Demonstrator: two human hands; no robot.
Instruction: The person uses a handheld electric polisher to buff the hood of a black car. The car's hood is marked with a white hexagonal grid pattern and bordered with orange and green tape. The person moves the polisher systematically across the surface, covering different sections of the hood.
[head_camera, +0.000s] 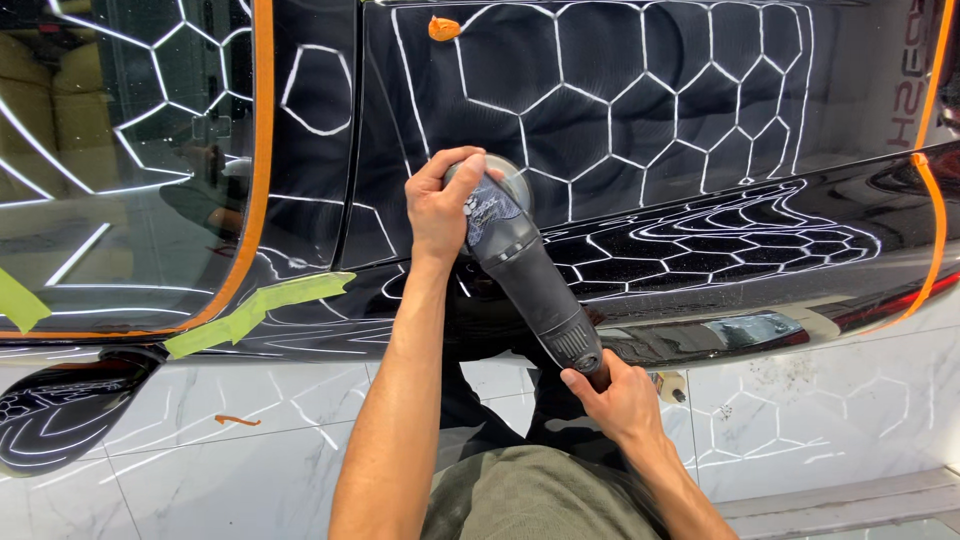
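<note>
Seen from the head camera, a dark grey handheld polishing machine with a long barrel body (525, 280) lies slanted against the glossy black car body panel (640, 130), its round head end up at the panel and its tail pointing down toward the person. The left hand (440, 205) is wrapped over the machine's head, fingers curled around the top and thumb along the near side, pressing it to the paint. The right hand (615, 395) is closed around the tail end of the barrel, just below the ribbed switch section. White hexagon light reflections run across the panel all around the machine. Orange masking tape (262, 150) edges the tinted side window (120, 160) on the left, and a strip of pale green masking tape (255, 310) lies slanted just below it. A second orange tape line (935, 220) runs down the right side. Below the car, white marble-look floor tiles (250, 450) show, with a small orange tape scrap (237, 421) lying on them.
</note>
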